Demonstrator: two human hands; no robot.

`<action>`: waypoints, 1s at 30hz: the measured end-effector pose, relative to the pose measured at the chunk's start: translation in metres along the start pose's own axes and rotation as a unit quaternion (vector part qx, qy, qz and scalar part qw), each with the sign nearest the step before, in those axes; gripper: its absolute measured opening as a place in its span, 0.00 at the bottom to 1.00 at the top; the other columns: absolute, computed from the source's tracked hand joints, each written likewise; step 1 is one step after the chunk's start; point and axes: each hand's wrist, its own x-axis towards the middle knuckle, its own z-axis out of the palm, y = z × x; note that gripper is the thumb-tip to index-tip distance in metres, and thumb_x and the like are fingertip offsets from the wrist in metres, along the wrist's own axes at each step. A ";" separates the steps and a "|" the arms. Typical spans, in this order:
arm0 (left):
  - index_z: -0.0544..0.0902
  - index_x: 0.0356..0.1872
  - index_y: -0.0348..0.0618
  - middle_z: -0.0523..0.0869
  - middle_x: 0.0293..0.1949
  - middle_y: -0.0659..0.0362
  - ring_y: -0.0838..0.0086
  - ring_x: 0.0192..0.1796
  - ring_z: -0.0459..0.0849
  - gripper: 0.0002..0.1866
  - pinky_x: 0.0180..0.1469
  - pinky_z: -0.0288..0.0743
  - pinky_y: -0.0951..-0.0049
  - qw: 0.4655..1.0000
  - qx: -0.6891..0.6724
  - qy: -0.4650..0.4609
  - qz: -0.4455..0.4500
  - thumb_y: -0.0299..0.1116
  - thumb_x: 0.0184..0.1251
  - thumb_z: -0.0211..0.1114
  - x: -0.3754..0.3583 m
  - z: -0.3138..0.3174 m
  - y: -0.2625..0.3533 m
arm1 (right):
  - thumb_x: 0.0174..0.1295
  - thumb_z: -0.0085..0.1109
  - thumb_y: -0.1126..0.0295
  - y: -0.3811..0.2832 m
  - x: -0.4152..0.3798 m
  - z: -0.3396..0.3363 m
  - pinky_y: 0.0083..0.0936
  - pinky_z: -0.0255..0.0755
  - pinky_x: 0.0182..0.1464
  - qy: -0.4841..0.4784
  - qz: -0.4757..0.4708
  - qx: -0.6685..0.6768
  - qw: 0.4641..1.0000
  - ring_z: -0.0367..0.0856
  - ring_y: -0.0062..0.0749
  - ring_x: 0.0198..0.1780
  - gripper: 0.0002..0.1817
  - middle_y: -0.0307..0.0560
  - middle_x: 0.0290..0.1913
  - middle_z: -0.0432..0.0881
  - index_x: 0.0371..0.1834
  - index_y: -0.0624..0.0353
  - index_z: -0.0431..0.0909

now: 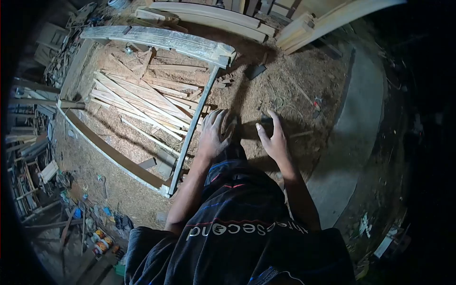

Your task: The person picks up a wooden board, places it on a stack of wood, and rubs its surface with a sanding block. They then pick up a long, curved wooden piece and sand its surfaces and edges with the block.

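My left hand [214,134] is by the dark cloth over my leg, beside the grey-edged rail [197,116] of a large frame. Its fingers are slightly bent and apart, and I see nothing held in it. Farther right, my right hand [274,141] is raised above the ground with thumb and index finger apart. The other fingers of that hand are mostly hidden. A small dark shape [267,121] shows behind its fingertips, too dim to name. Inside the frame lies a pile of thin pale wooden strips [142,102].
A thick worn beam [156,39] forms the frame's far side. Long planks [213,20] lie beyond it, and more boards [308,31] lean at upper right. Sawdust covers the ground. A concrete strip [358,123] runs along the right. Cans [101,241] and clutter stand at lower left.
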 end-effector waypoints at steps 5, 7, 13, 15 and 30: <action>0.75 0.69 0.39 0.78 0.65 0.42 0.46 0.70 0.73 0.31 0.75 0.63 0.50 0.999 -0.006 -0.009 -0.031 0.39 0.67 0.69 0.091 0.039 -0.030 | 0.71 0.66 0.65 0.031 0.108 -0.011 0.41 0.63 0.76 -0.043 -0.008 0.035 0.998 0.69 0.55 0.75 0.34 0.65 0.72 0.72 0.76 0.66 0.64; 0.75 0.69 0.40 0.77 0.67 0.43 0.46 0.71 0.71 0.31 0.76 0.61 0.51 1.000 0.001 -0.010 -0.028 0.39 0.67 0.69 0.142 0.047 -0.036 | 0.71 0.65 0.66 0.035 0.162 -0.017 0.42 0.63 0.75 -0.057 -0.016 0.017 0.998 0.71 0.56 0.74 0.34 0.65 0.72 0.72 0.76 0.65 0.64; 0.76 0.68 0.42 0.78 0.67 0.43 0.45 0.71 0.73 0.29 0.73 0.66 0.51 0.999 0.020 0.041 -0.017 0.36 0.67 0.71 0.290 0.044 -0.060 | 0.70 0.66 0.65 0.043 0.324 -0.023 0.44 0.68 0.70 -0.034 -0.103 -0.007 0.994 0.75 0.58 0.68 0.32 0.66 0.67 0.76 0.74 0.65 0.66; 0.77 0.68 0.41 0.78 0.67 0.43 0.44 0.70 0.74 0.28 0.72 0.67 0.51 0.998 0.029 0.050 -0.016 0.37 0.68 0.71 0.318 0.041 -0.068 | 0.67 0.69 0.64 0.048 0.363 -0.023 0.47 0.72 0.62 -0.017 -0.169 -0.041 0.985 0.80 0.61 0.59 0.32 0.65 0.60 0.81 0.71 0.65 0.70; 0.78 0.66 0.41 0.81 0.63 0.44 0.45 0.67 0.77 0.27 0.70 0.69 0.52 0.965 0.065 0.172 -0.188 0.37 0.69 0.70 0.449 0.052 -0.117 | 0.71 0.67 0.60 0.099 0.590 0.022 0.43 0.69 0.71 -0.164 -0.170 0.016 0.972 0.75 0.55 0.70 0.32 0.63 0.68 0.77 0.73 0.63 0.69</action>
